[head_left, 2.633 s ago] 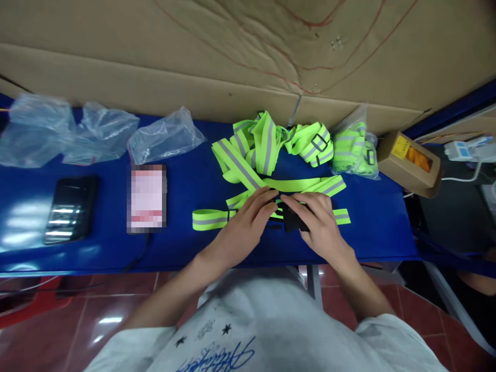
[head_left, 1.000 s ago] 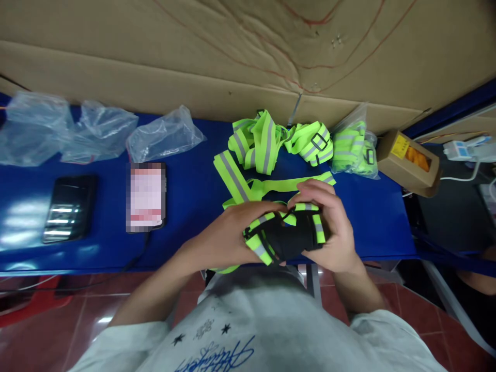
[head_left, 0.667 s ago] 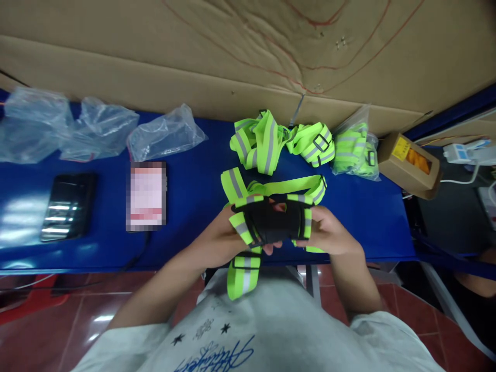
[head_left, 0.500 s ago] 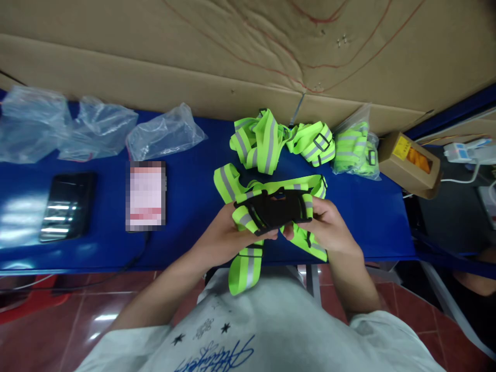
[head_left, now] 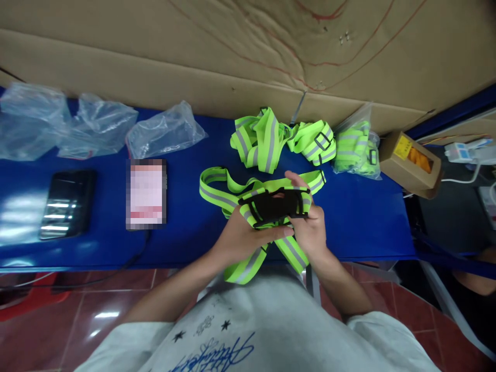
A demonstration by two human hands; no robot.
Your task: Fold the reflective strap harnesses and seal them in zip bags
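Note:
A black plastic buckle (head_left: 276,205) joins bright yellow-green webbing straps with a grey reflective stripe. My left hand (head_left: 246,235) grips the buckle's left side and the strap there, its thumb stretched along the lower edge. At the right end, my right hand (head_left: 310,225) is closed around the buckle, with one finger raised behind it. Loops of the reflective strap (head_left: 217,194) lie on the table to the left, and more strap hangs below both hands towards my shirt. Part of the fingers is hidden behind the buckle.
Two folded reflective strap bundles (head_left: 267,142) lie at the back, beside a bagged one (head_left: 354,150) and a cardboard box (head_left: 411,163). Clear plastic bags (head_left: 166,132), a blurred-out device (head_left: 146,194) and a black shiny object (head_left: 67,204) are on the left of the blue table (head_left: 372,227).
My right hand has shifted inward and lifted a finger behind the buckle. My left thumb now reaches further along its lower edge. The loose strap loops have moved left.

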